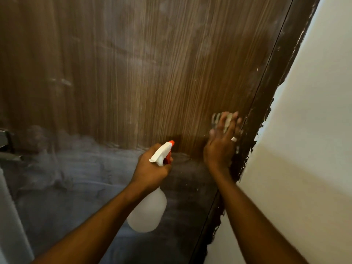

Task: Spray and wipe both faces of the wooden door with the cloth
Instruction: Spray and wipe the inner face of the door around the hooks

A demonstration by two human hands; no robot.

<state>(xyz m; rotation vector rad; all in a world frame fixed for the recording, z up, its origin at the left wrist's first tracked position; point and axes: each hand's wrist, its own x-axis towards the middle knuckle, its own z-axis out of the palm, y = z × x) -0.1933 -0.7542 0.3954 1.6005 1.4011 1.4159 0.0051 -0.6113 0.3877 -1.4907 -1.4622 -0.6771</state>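
The wooden door fills most of the view, brown with vertical grain, hazy streaks and a grey smeared band across its lower part. My left hand grips a white spray bottle by the neck; its white trigger head with orange nozzle points at the door. My right hand presses a pale cloth flat against the door near its right edge. The cloth is blurred and mostly hidden under my fingers. A ring shows on one finger.
A dark door frame with rough paint edges runs diagonally down the right. A white wall lies beyond it. A metal door handle sticks out at the far left edge.
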